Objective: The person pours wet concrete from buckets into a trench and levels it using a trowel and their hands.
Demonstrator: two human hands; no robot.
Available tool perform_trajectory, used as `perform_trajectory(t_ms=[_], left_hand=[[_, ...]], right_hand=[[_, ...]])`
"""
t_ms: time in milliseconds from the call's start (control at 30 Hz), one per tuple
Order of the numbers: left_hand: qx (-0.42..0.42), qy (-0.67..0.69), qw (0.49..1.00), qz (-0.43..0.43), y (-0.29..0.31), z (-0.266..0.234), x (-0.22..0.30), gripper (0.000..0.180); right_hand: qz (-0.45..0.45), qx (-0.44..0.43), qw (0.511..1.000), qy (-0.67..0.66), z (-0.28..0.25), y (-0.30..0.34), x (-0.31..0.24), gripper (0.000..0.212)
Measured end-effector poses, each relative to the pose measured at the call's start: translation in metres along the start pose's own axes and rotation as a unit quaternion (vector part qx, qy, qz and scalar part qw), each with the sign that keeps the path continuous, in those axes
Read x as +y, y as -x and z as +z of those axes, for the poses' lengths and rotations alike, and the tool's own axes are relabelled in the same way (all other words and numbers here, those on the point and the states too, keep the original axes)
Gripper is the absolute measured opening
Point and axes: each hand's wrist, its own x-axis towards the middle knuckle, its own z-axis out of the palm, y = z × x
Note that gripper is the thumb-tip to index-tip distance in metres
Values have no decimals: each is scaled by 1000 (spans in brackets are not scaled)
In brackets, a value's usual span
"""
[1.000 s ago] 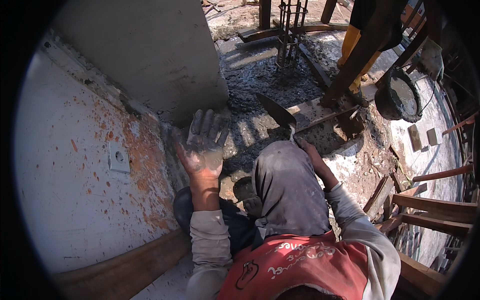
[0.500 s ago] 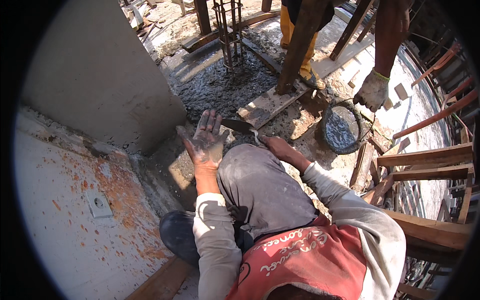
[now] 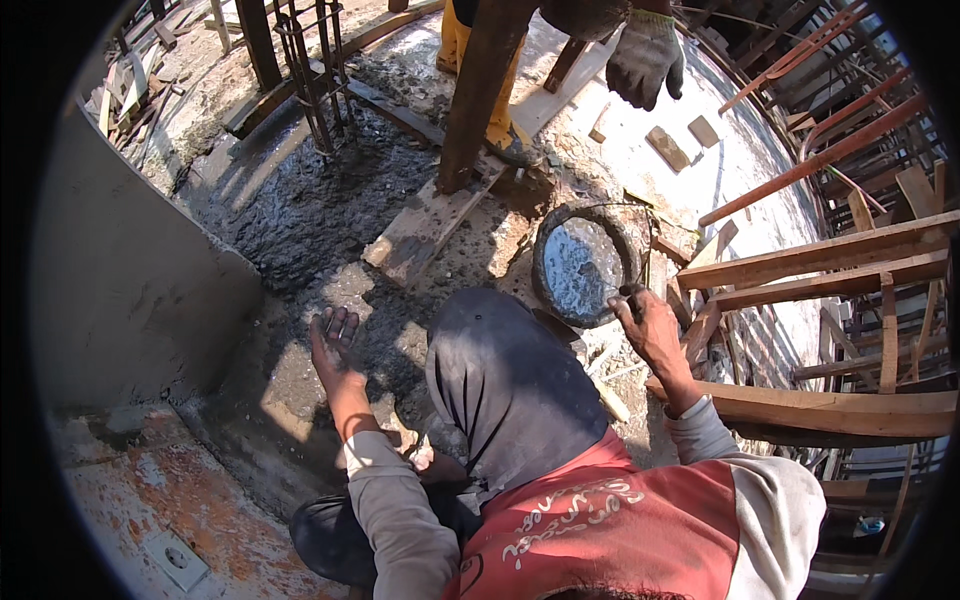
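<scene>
Your left forearm reaches forward, the left hand (image 3: 338, 354) palm up near the wet grey concrete (image 3: 305, 215), while your right arm bends outward and the right hand (image 3: 655, 335) slants in toward a bucket (image 3: 541, 262). Round and dark, its rim crusted and pale wet mix (image 3: 580, 262) glinting inside, the bucket stands on the ground just beyond your raised knee (image 3: 480, 330). Your left hand is unclenched, fingers loosely curled; your right hand's fingers bend at the bucket's near right rim, their grip impossible to tell.
</scene>
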Motion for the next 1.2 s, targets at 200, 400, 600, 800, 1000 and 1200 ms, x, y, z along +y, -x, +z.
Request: perform_trajectory(t_ms=[200,400,600,800,1000,1200], left_hand=[[-92,-87,983,-136,4,38,-80,53],[-133,-220,916,-309,28,84,-176,63],[-220,-175,879,-386,55,112,-223,66],[-230,-29,872,-431,75,105,-261,99],[-184,123,878,-425,96,119,-273,79],[-170,27,934,-313,106,113,-205,74]], right_hand=[[-61,33,998,-4,-24,-131,22,62],[-137,-99,986,4,-4,-127,0,38],[-139,60,988,13,-14,-203,138,56],[24,-53,965,-255,25,-164,94,37],[-98,14,967,-235,27,-81,37,43],[-39,-64,972,-222,5,-62,-73,32]])
